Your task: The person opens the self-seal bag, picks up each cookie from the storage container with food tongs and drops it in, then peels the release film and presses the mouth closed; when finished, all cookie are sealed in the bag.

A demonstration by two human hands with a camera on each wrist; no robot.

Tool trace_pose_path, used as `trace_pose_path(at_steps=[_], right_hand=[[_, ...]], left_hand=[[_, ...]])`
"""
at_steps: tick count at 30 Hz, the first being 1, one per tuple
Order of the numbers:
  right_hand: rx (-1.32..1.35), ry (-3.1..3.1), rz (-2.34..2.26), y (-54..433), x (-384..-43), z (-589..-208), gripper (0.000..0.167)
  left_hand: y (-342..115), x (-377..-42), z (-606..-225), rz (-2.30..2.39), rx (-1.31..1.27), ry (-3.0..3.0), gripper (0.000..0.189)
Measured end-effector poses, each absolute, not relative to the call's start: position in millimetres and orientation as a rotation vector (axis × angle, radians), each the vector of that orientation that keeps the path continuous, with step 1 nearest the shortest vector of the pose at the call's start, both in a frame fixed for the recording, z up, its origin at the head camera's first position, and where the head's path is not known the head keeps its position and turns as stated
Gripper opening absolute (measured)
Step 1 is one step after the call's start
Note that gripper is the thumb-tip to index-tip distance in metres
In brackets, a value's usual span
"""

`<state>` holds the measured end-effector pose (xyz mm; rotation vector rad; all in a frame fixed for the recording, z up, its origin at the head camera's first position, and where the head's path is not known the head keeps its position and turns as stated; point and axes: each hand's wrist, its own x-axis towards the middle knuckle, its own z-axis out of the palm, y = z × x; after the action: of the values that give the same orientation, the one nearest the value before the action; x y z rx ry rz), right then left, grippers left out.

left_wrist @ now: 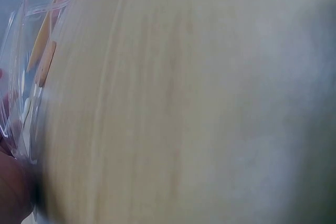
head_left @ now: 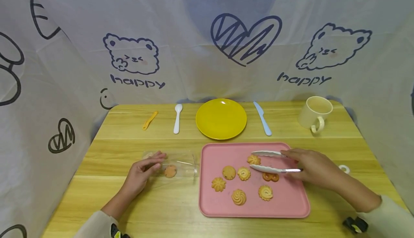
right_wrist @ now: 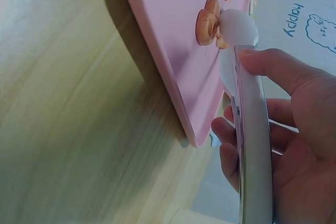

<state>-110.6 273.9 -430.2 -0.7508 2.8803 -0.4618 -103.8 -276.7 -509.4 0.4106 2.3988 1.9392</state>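
Note:
My left hand [head_left: 142, 171] holds the near-left end of a clear plastic container [head_left: 185, 159] lying on the table. One round cookie [head_left: 170, 171] shows inside it; the container's edge is at the left of the left wrist view. My right hand [head_left: 312, 166] grips a pair of metal tongs [right_wrist: 254, 145] with white tips, held over the pink tray [head_left: 223, 209]. The tong arms are spread, one on each side of a flower-shaped cookie [head_left: 253, 159]. A pretzel cookie [head_left: 271, 177] lies partly under the nearer arm. Several more cookies [head_left: 239, 197] sit on the tray.
Behind the tray stands a yellow plate [head_left: 221, 119], with a white spoon [head_left: 177, 119] and a yellow clip [head_left: 150, 120] to its left. A light blue knife [head_left: 262, 118] and a cream mug [head_left: 315, 112] are to the right. A white ring [head_left: 344, 169] lies beside my right wrist.

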Motion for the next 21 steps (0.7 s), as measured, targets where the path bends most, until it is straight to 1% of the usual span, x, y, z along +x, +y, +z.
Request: trace_pose_path(at_steps=[13,21], right_hand=[[-0.747,2.909,-0.500,274.3,-109.5,-430.2,0.063],[-0.797,2.945,-0.522,273.7,-111.9,-429.9,0.063]], left_hand=[[-277.3,-104.0,-509.8,1.922,0.396,2.411,0.026],[-277.6,-104.3,-510.4,1.916,0.391,2.417,0.026]])
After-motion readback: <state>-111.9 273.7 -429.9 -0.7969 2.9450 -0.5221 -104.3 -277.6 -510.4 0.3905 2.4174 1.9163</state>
